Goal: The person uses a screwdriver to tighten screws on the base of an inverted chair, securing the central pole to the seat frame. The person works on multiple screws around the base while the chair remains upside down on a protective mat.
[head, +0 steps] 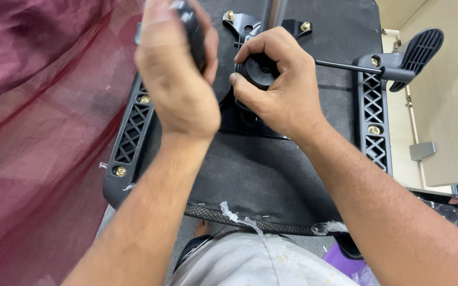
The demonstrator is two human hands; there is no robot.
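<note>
An upturned black chair seat lies in front of me, its fabric underside facing up. My left hand is closed around a black tool handle over the seat's left side. My right hand grips a round black knob on the black metal mechanism plate at the seat's centre. A grey metal column rises from that plate at the top. Brass bolts hold the plate's corners.
Black lattice armrest brackets run along the left and right sides, fixed with brass screws. A thin rod ends in a black paddle lever at upper right. Dark red cloth fills the left. Torn plastic wrap clings to the near edge.
</note>
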